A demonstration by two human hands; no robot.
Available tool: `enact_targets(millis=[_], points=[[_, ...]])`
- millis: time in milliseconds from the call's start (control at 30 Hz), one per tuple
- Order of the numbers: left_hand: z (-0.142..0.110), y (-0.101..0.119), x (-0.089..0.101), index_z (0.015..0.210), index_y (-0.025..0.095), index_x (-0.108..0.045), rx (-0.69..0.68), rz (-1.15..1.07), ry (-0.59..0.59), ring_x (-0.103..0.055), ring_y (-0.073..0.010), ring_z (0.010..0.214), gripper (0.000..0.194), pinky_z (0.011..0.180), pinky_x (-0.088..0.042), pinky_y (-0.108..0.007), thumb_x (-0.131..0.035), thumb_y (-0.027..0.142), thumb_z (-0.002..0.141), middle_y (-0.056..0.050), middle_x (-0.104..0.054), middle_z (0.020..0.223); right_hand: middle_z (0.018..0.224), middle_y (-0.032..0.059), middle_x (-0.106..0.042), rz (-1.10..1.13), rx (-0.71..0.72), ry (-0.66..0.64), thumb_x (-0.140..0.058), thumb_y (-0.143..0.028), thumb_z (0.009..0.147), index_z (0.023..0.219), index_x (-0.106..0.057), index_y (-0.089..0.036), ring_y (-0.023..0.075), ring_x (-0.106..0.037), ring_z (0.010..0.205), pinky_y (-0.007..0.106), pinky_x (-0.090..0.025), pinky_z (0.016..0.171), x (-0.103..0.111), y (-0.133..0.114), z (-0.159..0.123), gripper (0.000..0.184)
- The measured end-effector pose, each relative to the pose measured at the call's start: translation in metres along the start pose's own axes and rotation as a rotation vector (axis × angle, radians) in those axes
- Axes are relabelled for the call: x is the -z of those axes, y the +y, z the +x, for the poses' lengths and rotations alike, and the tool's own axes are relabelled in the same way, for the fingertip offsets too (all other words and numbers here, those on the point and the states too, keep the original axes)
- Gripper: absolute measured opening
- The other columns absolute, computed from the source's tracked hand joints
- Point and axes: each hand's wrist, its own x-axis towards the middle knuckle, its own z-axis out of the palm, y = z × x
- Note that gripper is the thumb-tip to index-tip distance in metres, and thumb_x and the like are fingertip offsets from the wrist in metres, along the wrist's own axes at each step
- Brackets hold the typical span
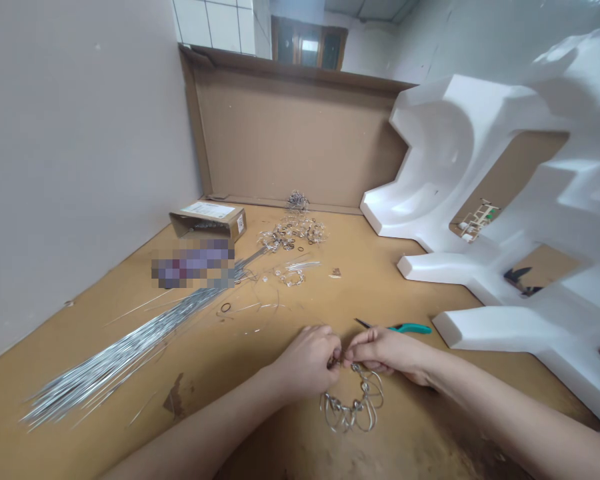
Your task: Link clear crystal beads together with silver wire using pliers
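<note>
A looped ring of bent silver wire [353,407] hangs below my two hands, its row of loops curving round toward me. My left hand [310,357] is closed, with the fingers curled at the ring's upper left end. Close beside it, my right hand [383,352] pinches at the ring's upper right end with thumb and fingertips. The exact bit of wire between the fingertips is hidden. Just behind my right hand lies a pair of pliers with teal handles [413,328], partly covered by the hand.
A bundle of straight wires [155,333] lies at the left. Beyond it are an open cardboard box [207,221] and a blurred purple item [195,261]. Several wire pieces [295,233] are heaped at the back. White foam packing [485,327] stands along the right; a cardboard wall [300,133] closes the back.
</note>
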Motion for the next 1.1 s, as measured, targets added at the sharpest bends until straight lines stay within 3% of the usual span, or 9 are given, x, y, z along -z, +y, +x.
enact_targets(millis=[167, 367, 600, 833, 1100], points=[[0.0, -0.001, -0.002, 0.069, 0.018, -0.053, -0.003, -0.021, 0.016, -0.049, -0.0137, 0.07, 0.005, 0.066, -0.036, -0.025, -0.048, 0.02, 0.069, -0.001, -0.053, 0.075, 0.042, -0.0088, -0.033, -0.039, 0.058, 0.031, -0.057, -0.025, 0.064, 0.065, -0.066, -0.015, 0.0056, -0.023, 0.043, 0.021, -0.017, 0.042, -0.002, 0.005, 0.004, 0.013], [-0.001, -0.002, -0.003, 0.071, 0.019, -0.052, -0.011, -0.026, 0.018, -0.049, -0.0138, 0.071, 0.008, 0.067, -0.037, -0.025, -0.048, 0.017, 0.065, 0.0, -0.052, 0.075, 0.051, -0.0054, -0.044, -0.14, 0.156, 0.155, -0.055, -0.023, 0.061, 0.058, -0.06, -0.015, 0.0074, -0.034, 0.05, 0.021, -0.028, 0.048, -0.008, 0.011, 0.01, 0.01], [0.0, -0.005, -0.005, 0.065, 0.018, -0.045, -0.03, 0.01, 0.01, -0.048, -0.0142, 0.071, 0.002, 0.066, -0.037, -0.025, -0.047, 0.017, 0.066, -0.001, -0.05, 0.075, 0.047, -0.0053, -0.041, -0.422, 0.273, 0.317, -0.049, -0.018, 0.062, 0.049, -0.049, -0.018, 0.0084, -0.035, 0.048, 0.022, -0.025, 0.047, -0.023, 0.006, 0.001, 0.013], [-0.001, -0.002, -0.002, 0.07, 0.018, -0.049, -0.016, -0.023, -0.005, -0.048, -0.014, 0.071, 0.006, 0.067, -0.038, -0.025, -0.046, 0.014, 0.066, -0.001, -0.051, 0.076, 0.05, -0.0035, -0.055, -0.547, 0.292, 0.287, -0.036, -0.02, 0.077, 0.066, -0.051, -0.019, 0.0086, -0.047, 0.043, 0.019, -0.033, 0.043, -0.018, 0.011, -0.006, 0.018], [-0.002, 0.001, 0.001, 0.07, 0.018, -0.046, -0.038, -0.013, 0.008, -0.048, -0.0143, 0.07, 0.005, 0.064, -0.038, -0.024, -0.046, 0.015, 0.066, -0.001, -0.05, 0.076, 0.058, -0.0016, -0.054, -0.827, 0.421, 0.437, -0.04, -0.011, 0.074, 0.06, -0.05, -0.019, 0.0102, -0.045, 0.051, 0.023, -0.029, 0.052, -0.03, 0.002, -0.016, 0.019]])
